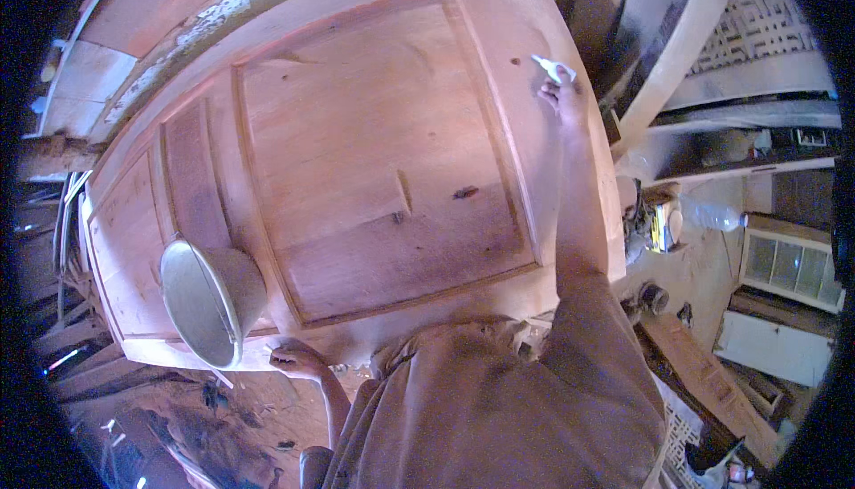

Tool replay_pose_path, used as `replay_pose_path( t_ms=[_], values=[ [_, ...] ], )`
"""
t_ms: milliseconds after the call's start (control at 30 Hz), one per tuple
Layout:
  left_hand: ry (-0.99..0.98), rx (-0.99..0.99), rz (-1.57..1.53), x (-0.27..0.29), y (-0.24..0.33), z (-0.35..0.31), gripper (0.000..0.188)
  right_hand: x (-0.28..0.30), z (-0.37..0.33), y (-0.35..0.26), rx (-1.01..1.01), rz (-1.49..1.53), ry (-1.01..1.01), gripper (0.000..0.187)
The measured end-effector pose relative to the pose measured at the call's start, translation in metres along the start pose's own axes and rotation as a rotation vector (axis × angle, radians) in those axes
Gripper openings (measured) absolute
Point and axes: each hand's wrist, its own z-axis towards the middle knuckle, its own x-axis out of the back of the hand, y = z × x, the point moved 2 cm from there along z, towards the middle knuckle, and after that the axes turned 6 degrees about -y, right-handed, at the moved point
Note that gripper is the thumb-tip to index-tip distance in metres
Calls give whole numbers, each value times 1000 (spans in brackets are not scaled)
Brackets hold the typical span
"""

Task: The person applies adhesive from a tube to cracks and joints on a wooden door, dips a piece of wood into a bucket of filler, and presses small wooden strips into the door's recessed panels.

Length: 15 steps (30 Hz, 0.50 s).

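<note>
A large panelled wooden door lies flat in front of me. My right hand reaches over its far right part and grips a small white squeeze bottle with a narrow nozzle. The nozzle points up and left, close to a dark knot in the frame of the door; I cannot tell whether it touches the wood. At the near edge, right of a pale bucket, my left hand has its fingers curled. A small whitish bit shows at its fingertips, too small to name.
The pale bucket, with a wire handle, rests tilted-looking on the door's near left part. Planks lean at the upper right. A clear plastic bottle and a yellow tin stand to the right. Scraps litter the floor.
</note>
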Motion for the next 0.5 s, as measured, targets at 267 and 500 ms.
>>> replay_pose_path(
  t_ms=[267, 500],
  values=[
    [29, -250, 389, 6, 6, -8, 40, 151, -165, -53, 86, 366, 167, 28],
    [68, -174, 249, -4, -22, -1, 32, 203, -323, -30, 44, 429, 499, 25]
  ],
)
